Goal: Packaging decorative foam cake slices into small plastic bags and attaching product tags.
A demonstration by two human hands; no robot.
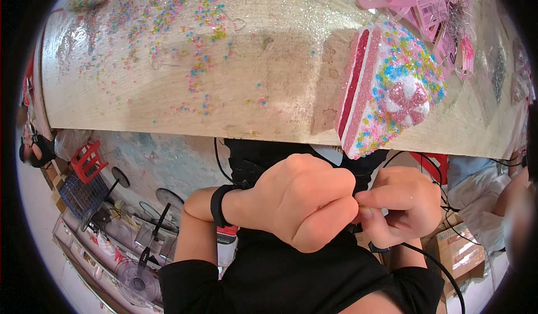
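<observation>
In front of my chest, just off the table's near edge, my left hand (305, 202) is closed with its fingers curled tight. Close against it, my right hand (403, 204) makes a pinch with thumb and forefinger. Whatever lies between the fingertips is hidden or too small to make out. On the table beyond them rests a cake-slice ornament (386, 89), pink, white and red on its side. Pink, blue and yellow beads cover its top, around a pink and white glittery swirl. Neither hand touches it.
Loose coloured beads (207, 28) and glitter lie scattered over the wooden table (280, 112). Pink printed cards (414, 5) with silvery strings are piled at the far right. Below left are a fan (137, 283) and a red stool (88, 161); a cardboard box (459, 252) stands lower right.
</observation>
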